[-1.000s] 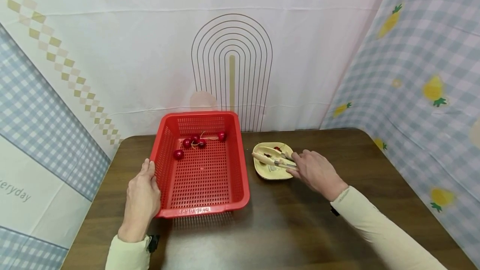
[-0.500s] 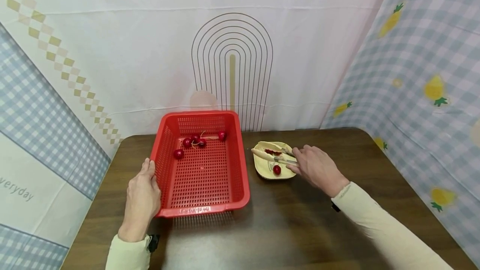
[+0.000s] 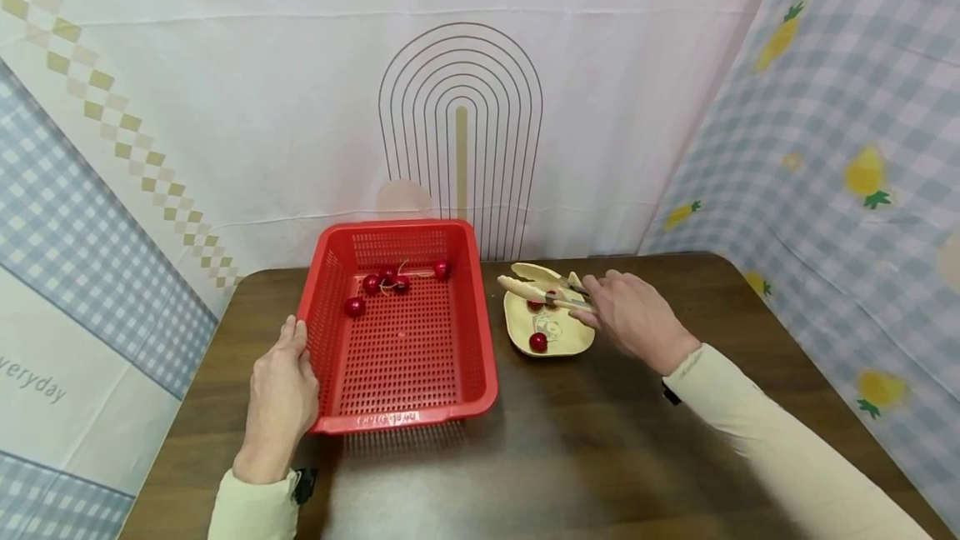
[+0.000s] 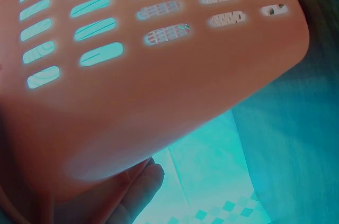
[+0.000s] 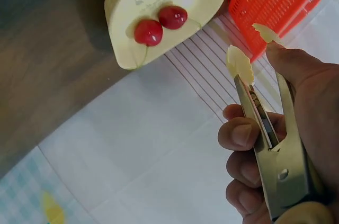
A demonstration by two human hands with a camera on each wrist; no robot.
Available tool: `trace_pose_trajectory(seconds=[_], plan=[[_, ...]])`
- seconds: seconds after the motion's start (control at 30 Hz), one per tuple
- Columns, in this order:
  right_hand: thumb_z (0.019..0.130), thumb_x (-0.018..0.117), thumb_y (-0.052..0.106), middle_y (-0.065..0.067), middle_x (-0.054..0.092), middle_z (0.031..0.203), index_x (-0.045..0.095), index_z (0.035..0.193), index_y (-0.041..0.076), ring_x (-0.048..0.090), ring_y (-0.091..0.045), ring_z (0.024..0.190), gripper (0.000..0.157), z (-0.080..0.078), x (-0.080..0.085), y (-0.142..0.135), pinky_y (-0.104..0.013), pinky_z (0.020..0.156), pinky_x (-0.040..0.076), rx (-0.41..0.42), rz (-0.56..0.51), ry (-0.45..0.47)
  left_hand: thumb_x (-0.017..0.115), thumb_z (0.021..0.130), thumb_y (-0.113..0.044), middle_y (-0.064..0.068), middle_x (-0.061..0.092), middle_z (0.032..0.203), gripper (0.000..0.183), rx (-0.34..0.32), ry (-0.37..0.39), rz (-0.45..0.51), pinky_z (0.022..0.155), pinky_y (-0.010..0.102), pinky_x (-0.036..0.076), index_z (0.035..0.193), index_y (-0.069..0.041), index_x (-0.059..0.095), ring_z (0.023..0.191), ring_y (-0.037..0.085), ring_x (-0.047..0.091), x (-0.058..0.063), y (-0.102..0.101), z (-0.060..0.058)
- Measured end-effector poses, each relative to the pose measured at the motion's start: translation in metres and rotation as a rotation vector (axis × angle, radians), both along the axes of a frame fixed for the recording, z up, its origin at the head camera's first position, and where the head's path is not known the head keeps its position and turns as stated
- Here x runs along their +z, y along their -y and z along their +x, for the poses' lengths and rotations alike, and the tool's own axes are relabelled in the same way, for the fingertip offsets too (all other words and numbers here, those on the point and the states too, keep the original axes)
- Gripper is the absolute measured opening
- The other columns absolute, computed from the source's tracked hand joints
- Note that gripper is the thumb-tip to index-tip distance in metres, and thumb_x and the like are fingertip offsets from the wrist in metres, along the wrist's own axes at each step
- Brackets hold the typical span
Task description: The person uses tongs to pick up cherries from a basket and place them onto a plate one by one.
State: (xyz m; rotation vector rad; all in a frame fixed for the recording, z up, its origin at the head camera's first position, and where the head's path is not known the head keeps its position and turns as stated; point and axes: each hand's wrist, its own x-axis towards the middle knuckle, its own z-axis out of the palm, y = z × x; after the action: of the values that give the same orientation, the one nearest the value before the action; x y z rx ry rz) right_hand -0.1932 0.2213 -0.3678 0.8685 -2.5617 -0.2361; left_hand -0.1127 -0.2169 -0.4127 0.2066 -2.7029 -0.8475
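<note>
My left hand (image 3: 279, 394) grips the left rim of a red plastic basket (image 3: 401, 373); its fingertips (image 4: 145, 184) show at the rim in the left wrist view. Inside the basket, several dark red cherries (image 3: 355, 307) with stems lie toward the back left. With my right hand (image 3: 633, 315) I hold a pair of tongs (image 5: 278, 181), metal with cream tips. The tips are apart, with nothing between them, above the back edge of a pale yellow plate (image 3: 577, 342). On that plate are three cherries: one cherry (image 3: 537, 342) near the front, two farther back, partly behind the tongs.
Both basket and plate stand on a dark brown wooden table (image 3: 570, 457), with a narrow gap between them. A white printed curtain (image 3: 300, 123) hangs right behind the table. Blue checked cloth (image 3: 817, 157) hangs on the right side.
The tongs have risen off the plate toward its back, their tips spreading wider. A cherry hidden earlier came into view at the plate's front and has rolled slightly left. My left hand stays put.
</note>
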Motion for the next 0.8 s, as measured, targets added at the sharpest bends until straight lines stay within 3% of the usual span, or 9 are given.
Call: trace_pose_trajectory(seconds=[0.2,0.43,0.8], plan=[[0.096,0.070,0.038,-0.009,0.052,0.061,0.058,0.091,0.000,0.058,-0.030,0.059,0.040,-0.004,0.011,0.003,-0.043,0.057,0.053,0.010,-0.013,-0.004,0.046,0.102,0.003,0.025,0.038,0.158,0.046,-0.002,-0.001,-0.001,0.112,0.062,0.040,0.148,0.008,0.045,0.143,0.045,0.042,0.000,0.000,0.000],[0.093,0.071,0.045,-0.007,0.046,0.056,0.054,0.086,0.002,0.054,-0.028,0.055,0.047,-0.009,0.017,0.008,-0.038,0.053,0.050,0.038,0.011,-0.086,0.047,0.102,0.004,0.026,0.039,0.158,0.046,-0.006,-0.014,-0.003,0.112,0.063,0.040,0.147,0.009,0.045,0.143,0.046,0.043,-0.001,0.001,-0.001],[0.097,0.065,0.048,-0.008,0.049,0.058,0.057,0.093,0.003,0.058,-0.032,0.055,0.046,-0.014,0.024,0.017,-0.043,0.051,0.053,-0.044,-0.030,-0.020,0.047,0.101,0.004,0.026,0.040,0.157,0.046,-0.007,-0.024,-0.002,0.112,0.063,0.041,0.147,0.010,0.046,0.142,0.046,0.044,-0.002,0.001,-0.001]])
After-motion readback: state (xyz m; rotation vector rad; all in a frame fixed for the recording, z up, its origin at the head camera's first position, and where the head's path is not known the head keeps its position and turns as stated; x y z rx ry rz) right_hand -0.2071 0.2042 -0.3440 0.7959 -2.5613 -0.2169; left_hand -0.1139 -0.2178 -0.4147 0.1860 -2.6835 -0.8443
